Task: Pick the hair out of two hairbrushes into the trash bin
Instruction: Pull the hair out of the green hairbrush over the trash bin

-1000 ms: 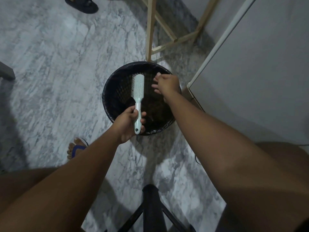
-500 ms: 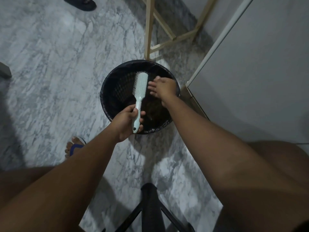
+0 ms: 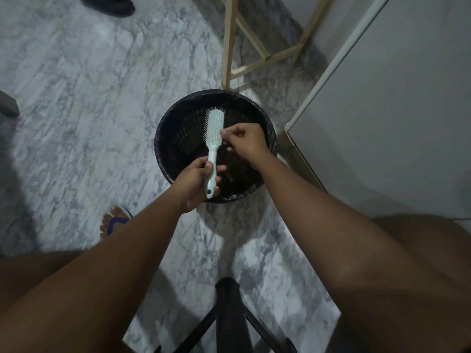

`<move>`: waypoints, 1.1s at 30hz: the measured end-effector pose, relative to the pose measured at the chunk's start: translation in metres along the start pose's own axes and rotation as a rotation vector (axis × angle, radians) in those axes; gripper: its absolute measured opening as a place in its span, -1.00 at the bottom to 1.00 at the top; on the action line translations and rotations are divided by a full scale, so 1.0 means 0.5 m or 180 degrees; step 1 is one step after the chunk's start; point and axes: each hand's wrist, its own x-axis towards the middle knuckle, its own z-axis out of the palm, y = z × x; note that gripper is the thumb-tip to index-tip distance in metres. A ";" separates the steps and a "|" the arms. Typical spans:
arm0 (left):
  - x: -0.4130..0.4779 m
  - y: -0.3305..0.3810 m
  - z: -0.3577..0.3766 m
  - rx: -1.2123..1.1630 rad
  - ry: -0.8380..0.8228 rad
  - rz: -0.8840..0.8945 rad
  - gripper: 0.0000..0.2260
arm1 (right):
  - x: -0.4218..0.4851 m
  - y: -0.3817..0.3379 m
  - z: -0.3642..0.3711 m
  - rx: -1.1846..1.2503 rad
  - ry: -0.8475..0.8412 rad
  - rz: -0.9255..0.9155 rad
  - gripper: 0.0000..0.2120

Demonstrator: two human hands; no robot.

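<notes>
A pale mint hairbrush (image 3: 214, 128) is held upright over a round black trash bin (image 3: 168, 128) lined with a dark bag. My left hand (image 3: 196, 182) grips the brush by its handle at the bin's near rim. My right hand (image 3: 244, 142) is over the bin, its thumb and fingertips pinched together against the right edge of the bristles. Any hair between those fingers is too fine to see. Dark clumps lie in the bin's bottom. Only this one brush is in view.
A pale wooden frame (image 3: 229, 42) stands just behind the bin. A white cabinet (image 3: 382, 110) rises at the right. A black stand (image 3: 229, 314) sits between my legs. My sandalled foot (image 3: 114, 220) rests left of the bin on the marble floor; a dark sandal (image 3: 109, 5) lies far off.
My right hand came in from the bin's far right side to the brush head and its fingers closed into a pinch at the bristles. The brush tilted slightly right.
</notes>
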 end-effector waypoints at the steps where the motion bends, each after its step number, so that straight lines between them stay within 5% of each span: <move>1: 0.001 0.001 -0.002 -0.0025 -0.0006 -0.0007 -0.72 | 0.003 0.000 0.000 0.0037 -0.0005 0.0065 -0.79; 8: 0.002 0.011 0.006 -0.0242 -0.0049 -0.0020 -0.73 | -0.018 -0.003 -0.007 0.0980 0.0022 0.0568 -0.68; 14: -0.003 0.013 0.002 -0.0025 -0.0049 -0.0094 -0.75 | -0.017 0.024 -0.009 0.0033 -0.0110 -0.0232 -0.63; 17: -0.006 0.014 0.002 -0.0018 -0.0013 -0.0071 -0.75 | -0.001 0.027 -0.007 -0.0420 -0.0022 -0.0441 -0.86; 21: -0.009 0.017 -0.004 -0.0058 -0.0021 -0.0067 -0.76 | 0.005 0.014 -0.006 -0.0332 -0.0050 -0.0289 -0.88; 25: -0.010 0.013 -0.016 -0.0109 -0.0033 -0.0055 -0.74 | 0.028 0.010 -0.028 0.0152 0.0477 0.0077 -0.85; 28: -0.010 0.011 -0.021 -0.0031 -0.0038 -0.0074 -0.73 | 0.023 0.006 -0.032 -0.0307 0.0048 0.0030 -0.81; 31: -0.011 0.012 -0.010 0.0026 -0.0065 -0.0076 -0.74 | 0.010 0.007 -0.027 -0.0277 -0.0533 0.0011 -0.52; 33: -0.012 0.014 -0.004 0.0060 -0.0064 -0.0064 -0.75 | 0.011 0.010 -0.029 -0.0187 -0.0491 -0.0069 -0.63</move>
